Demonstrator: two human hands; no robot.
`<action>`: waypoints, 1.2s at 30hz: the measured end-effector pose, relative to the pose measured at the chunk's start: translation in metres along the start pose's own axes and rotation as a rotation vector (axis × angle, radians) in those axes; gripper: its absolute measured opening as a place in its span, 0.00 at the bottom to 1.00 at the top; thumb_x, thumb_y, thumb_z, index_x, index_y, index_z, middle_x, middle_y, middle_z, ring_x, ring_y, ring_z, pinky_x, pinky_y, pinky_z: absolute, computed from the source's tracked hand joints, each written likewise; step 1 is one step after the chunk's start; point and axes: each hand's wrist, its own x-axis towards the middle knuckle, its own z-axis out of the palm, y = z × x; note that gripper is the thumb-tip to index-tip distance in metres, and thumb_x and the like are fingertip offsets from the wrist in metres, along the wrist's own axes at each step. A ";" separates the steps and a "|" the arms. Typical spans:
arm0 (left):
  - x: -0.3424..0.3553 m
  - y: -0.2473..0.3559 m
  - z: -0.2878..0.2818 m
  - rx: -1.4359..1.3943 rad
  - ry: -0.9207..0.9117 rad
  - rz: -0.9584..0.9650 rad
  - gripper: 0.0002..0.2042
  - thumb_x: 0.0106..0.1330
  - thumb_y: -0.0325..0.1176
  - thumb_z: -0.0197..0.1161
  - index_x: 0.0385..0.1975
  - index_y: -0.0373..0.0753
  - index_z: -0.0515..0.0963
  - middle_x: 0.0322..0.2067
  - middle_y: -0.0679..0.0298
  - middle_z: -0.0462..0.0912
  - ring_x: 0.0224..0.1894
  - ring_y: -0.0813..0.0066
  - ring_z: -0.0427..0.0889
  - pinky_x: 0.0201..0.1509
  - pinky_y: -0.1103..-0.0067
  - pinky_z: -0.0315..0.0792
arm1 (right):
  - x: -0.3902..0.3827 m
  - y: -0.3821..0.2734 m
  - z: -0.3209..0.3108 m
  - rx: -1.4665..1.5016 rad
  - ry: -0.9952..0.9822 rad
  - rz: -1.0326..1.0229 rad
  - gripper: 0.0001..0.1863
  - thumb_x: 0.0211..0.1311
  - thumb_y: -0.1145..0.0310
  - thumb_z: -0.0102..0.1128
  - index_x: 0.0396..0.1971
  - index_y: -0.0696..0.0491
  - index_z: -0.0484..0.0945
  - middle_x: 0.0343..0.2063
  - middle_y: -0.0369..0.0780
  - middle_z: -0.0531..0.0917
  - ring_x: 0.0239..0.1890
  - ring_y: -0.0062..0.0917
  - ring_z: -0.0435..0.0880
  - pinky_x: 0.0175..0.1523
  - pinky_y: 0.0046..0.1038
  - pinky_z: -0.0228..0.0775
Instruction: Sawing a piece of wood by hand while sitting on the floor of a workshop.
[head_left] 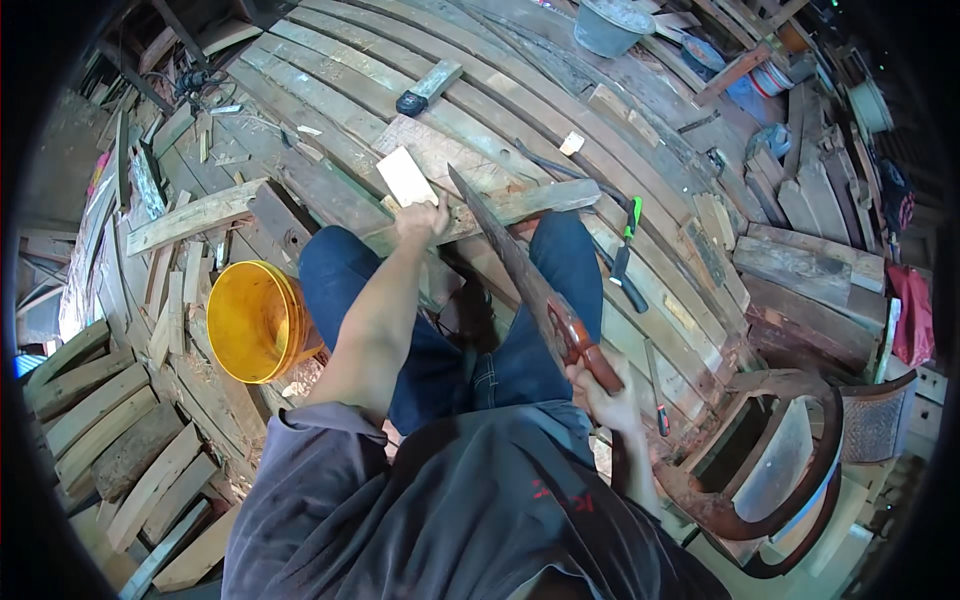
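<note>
My left hand [424, 216] is closed round the lower end of a short pale wooden block [405, 177], just past my knees. In my right hand [604, 396], close to my body on the right, is the brown wooden handle of a handsaw [510, 252]. Its long, darkened blade slants up and left between my thighs, tip near the block but apart from it. A weathered plank [540, 203] lies crosswise at my knees, partly behind the blade. Beyond the block a flat board [440, 150] rests on the slats.
A yellow bucket [258, 322] stands left of my leg. Right of my knee lies a black-and-green handled tool [627, 255]. A black tape measure [410, 103] sits ahead by a wood offcut [437, 78]. A wooden chair [760, 460] is at the right; stacked timber [130, 450] is at the left.
</note>
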 end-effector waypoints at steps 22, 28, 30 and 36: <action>0.012 0.015 0.012 0.102 0.003 0.116 0.26 0.67 0.51 0.39 0.37 0.39 0.82 0.39 0.49 0.83 0.43 0.54 0.83 0.50 0.66 0.76 | -0.003 -0.008 -0.014 0.114 0.064 0.098 0.11 0.58 0.76 0.60 0.20 0.54 0.68 0.11 0.28 0.68 0.12 0.09 0.67 0.17 0.16 0.56; 0.010 0.020 0.010 0.063 0.018 0.064 0.26 0.67 0.52 0.40 0.39 0.37 0.81 0.39 0.47 0.82 0.44 0.53 0.82 0.51 0.65 0.75 | 0.017 0.010 -0.030 0.095 0.022 0.116 0.07 0.60 0.74 0.60 0.24 0.54 0.72 0.11 0.28 0.68 0.12 0.09 0.67 0.16 0.16 0.56; 0.008 0.018 0.011 0.072 0.050 0.056 0.27 0.66 0.53 0.40 0.40 0.37 0.81 0.39 0.47 0.82 0.44 0.54 0.82 0.50 0.64 0.74 | 0.013 0.008 -0.030 0.083 0.096 0.125 0.07 0.58 0.74 0.60 0.23 0.54 0.72 0.10 0.29 0.69 0.11 0.10 0.67 0.17 0.17 0.56; 0.009 0.027 0.008 0.072 -0.005 0.030 0.28 0.67 0.53 0.39 0.41 0.35 0.80 0.43 0.46 0.81 0.47 0.53 0.81 0.54 0.64 0.72 | -0.006 0.002 -0.043 -0.162 0.091 0.075 0.07 0.56 0.75 0.59 0.22 0.56 0.72 0.11 0.31 0.71 0.13 0.11 0.68 0.18 0.19 0.58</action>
